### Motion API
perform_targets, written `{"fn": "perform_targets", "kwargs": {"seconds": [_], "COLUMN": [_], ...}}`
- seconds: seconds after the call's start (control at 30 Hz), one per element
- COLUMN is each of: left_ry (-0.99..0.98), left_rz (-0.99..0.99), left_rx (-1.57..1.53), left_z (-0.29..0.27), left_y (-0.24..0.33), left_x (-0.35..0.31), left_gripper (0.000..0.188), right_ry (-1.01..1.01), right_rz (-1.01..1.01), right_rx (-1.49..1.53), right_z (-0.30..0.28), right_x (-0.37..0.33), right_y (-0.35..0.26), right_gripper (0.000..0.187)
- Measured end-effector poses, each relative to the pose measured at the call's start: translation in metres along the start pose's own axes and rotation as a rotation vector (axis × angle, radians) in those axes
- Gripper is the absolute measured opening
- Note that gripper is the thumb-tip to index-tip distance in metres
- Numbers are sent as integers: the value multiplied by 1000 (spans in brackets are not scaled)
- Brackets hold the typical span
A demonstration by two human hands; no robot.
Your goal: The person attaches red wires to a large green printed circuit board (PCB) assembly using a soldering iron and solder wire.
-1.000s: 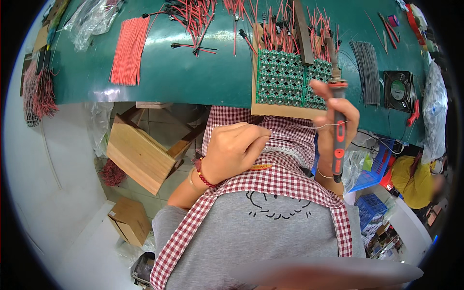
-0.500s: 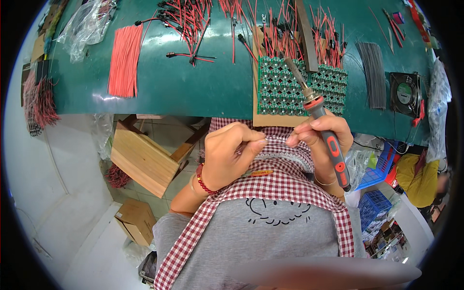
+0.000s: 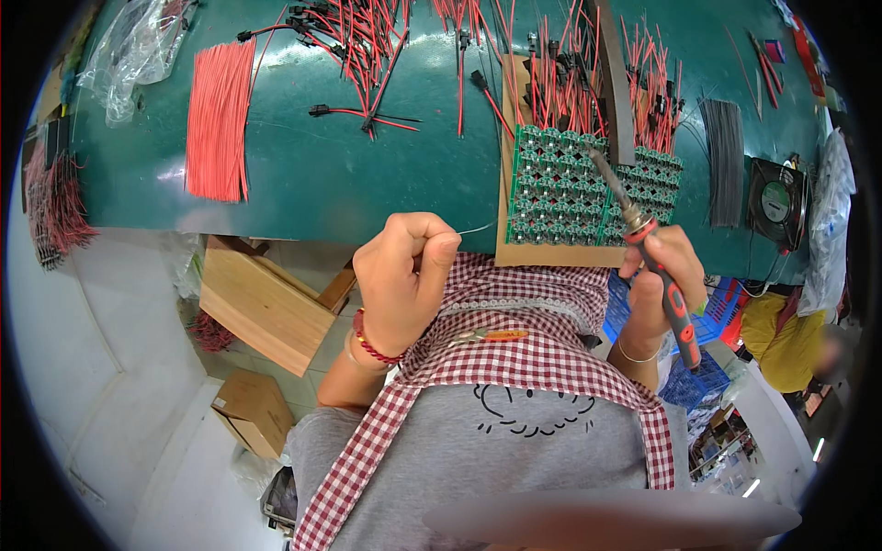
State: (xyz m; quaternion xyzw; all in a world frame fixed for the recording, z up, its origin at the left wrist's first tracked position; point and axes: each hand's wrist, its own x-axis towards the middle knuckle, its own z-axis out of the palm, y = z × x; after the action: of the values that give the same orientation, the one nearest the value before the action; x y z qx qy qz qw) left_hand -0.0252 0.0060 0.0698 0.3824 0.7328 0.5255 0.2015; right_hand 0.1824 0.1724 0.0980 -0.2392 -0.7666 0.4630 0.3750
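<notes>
Between the thumb and forefinger of my left hand (image 3: 402, 275) is a thin silvery solder wire (image 3: 477, 229), its free end sticking out toward the boards. My right hand (image 3: 669, 275) is wrapped round the grey and red handle of a soldering iron (image 3: 681, 317). The iron slants up and left, its tip over the panel of green circuit boards (image 3: 558, 188); whether it touches them I cannot tell. The boards lie on a sheet of cardboard (image 3: 551, 255) at the table's near edge. Red wires with black connectors (image 3: 560, 96) stand along their far side.
A dark bar (image 3: 616, 101) lies across the wires. On the green table (image 3: 322, 184) are a bundle of red wires (image 3: 219, 124), loose connector leads (image 3: 367, 55), black wires (image 3: 723, 161) and a small fan (image 3: 776, 202). A wooden stool (image 3: 262, 303) stands below left.
My hands have moved apart, the left one leftward with the solder wire, the right one rightward with the soldering iron. The table has shifted slightly lower in view.
</notes>
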Motion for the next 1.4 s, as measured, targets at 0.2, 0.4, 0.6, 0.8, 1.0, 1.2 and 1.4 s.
{"fn": "perform_targets", "kwargs": {"seconds": [0.2,0.4,0.6,0.8,1.0,1.2,1.4], "left_ry": [148,180,213,20,-24,-68,-54], "left_rz": [61,141,-136,-122,-133,-207,-171], "left_rx": [-18,-88,-547,-216,-220,-240,-250], "left_z": [12,19,27,38,44,43,47], "left_y": [-8,-13,7,12,6,13,10], "left_x": [10,13,61,81,77,78,74], "left_gripper": [9,11,14,19,21,16,18], "right_ry": [35,33,106,-17,-74,-45,-47], "right_rz": [20,-143,-25,-130,-149,-176,-188], "right_rx": [-32,-95,-63,-271,-355,-340,-361], "right_z": [16,16,21,39,44,44,45], "right_x": [-4,3,16,14,15,16,17], "right_y": [1,4,13,31,28,28,27], "right_gripper": [30,30,34,30,26,32,34]}}
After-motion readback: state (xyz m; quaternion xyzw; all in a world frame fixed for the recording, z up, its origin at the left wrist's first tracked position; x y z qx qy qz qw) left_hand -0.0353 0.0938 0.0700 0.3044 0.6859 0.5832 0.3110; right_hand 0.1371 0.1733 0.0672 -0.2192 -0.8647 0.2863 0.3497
